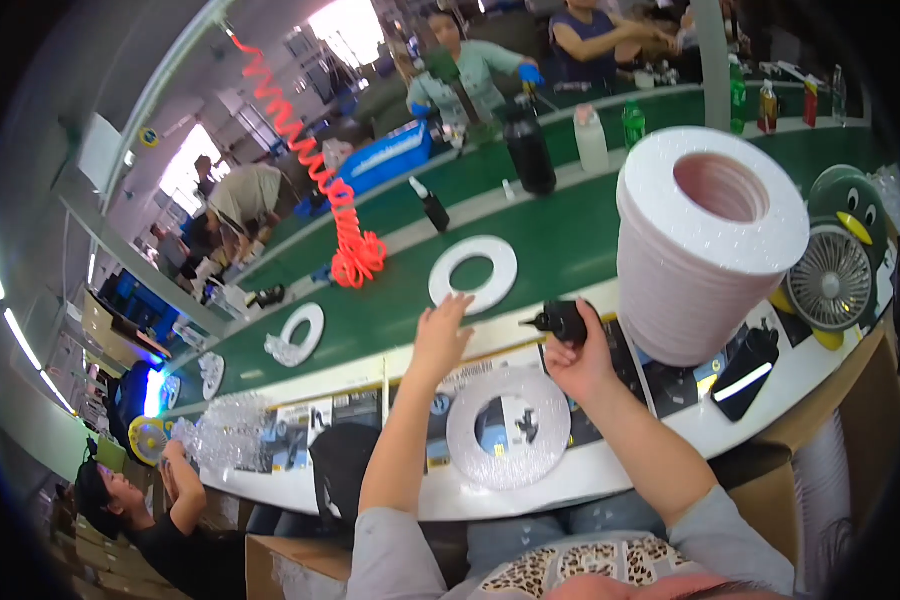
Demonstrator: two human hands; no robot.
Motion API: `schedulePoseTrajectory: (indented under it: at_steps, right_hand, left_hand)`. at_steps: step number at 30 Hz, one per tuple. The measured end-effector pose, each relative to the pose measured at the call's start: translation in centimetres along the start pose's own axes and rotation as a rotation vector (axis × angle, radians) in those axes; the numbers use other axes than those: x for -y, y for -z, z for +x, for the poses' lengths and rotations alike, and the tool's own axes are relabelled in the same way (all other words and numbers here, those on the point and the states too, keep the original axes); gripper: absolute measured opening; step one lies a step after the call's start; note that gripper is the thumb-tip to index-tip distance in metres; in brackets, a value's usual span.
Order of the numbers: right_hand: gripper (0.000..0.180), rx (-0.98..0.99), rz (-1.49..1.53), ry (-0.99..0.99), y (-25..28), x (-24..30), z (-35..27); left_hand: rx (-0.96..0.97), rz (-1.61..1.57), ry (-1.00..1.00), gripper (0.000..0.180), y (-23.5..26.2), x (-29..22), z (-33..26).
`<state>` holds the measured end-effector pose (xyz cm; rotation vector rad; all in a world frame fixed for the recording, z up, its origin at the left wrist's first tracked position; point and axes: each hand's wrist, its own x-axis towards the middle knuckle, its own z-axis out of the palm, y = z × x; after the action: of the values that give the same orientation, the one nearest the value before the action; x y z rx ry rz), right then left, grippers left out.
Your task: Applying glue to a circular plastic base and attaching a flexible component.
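A white foam ring (473,272) lies flat on the green conveyor belt (570,240), just beyond the near edge strip of the worktop (670,420). The left hand (440,335) reaches toward that ring, fingers spread and released, holding nothing; its fingertips sit at the ring's near rim, though actual contact cannot be told. The ring lies straight ahead of that hand, and the left hand is the nearer one. The right hand (578,358), to the right of the ring, is clenched around a small black tool (560,322) whose nozzle points left. Nearer than the ring, a translucent disc (508,427) rests on the worktop. Right of the ring stands a tall stack of white foam rings (705,250), with a penguin-shaped fan (838,265) behind it.
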<state>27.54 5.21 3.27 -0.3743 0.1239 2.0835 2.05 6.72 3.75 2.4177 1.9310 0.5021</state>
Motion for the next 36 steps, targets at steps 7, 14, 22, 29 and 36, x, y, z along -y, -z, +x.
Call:
schedulePoseTrajectory:
  at_steps: [7, 14, 22, 29, 36]
  right_hand:
    - [0.036, 0.016, -0.034, -0.002, -0.9, -0.3, 0.3]
    - [0.034, -0.007, -0.054, 0.004, 0.3, -0.7, 0.9]
    - [0.037, 0.028, -0.124, 0.015, 0.2, -1.2, 0.7]
    - [0.041, -0.014, -0.066, -0.010, 0.4, -1.0, 0.1]
    - [0.045, 0.020, -0.081, 0.001, 0.2, -0.5, 0.9]
  left_hand:
    - [-0.289, -0.206, 0.478, 0.009, 1.2, -2.1, -5.3]
    - [-0.359, -0.175, 0.319, 0.018, -0.3, 0.8, -6.9]
    - [0.137, -0.149, 0.213, 0.059, 1.3, -3.6, -8.3]
    - [0.185, -0.249, 0.283, 0.061, -0.2, -3.1, -8.4]
    - [0.361, -0.970, 0.495, 0.057, 3.0, -0.9, -7.7]
